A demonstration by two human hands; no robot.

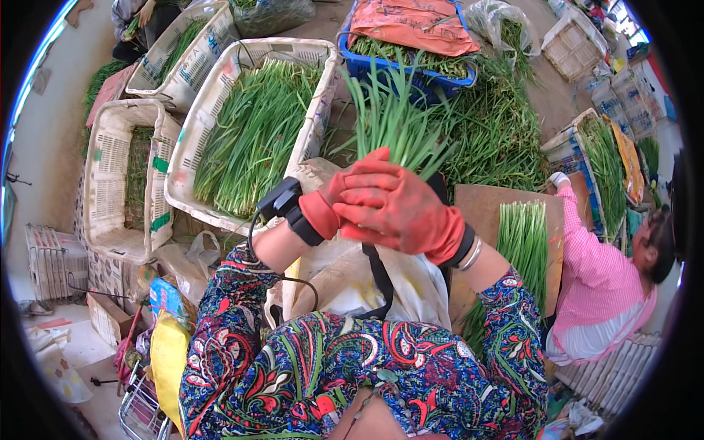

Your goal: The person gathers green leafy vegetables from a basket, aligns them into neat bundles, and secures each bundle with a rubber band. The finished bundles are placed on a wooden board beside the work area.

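Observation:
Both my hands, in red rubber gloves, are clasped together in front of my body. My left hand (325,208) is partly covered by my right hand (410,212), whose fingers lie across it. A bunch of green garlic chives (388,124) rises from between them, leaf tips pointing away from me; its lower ends are hidden in the gloves. Right of my hands, a wooden board (478,212) bears a neat row of trimmed chives (521,234). At the left, a white plastic crate (184,170) holds many chives (258,132) laid lengthwise.
Loose chives (489,137) are heaped beyond the board. A blue crate (407,80) with an orange sack (410,25) stands ahead. Another white crate (104,181) is at far left. To my right sits a co-worker in a pink checked top (588,269), near another chive crate (583,143).

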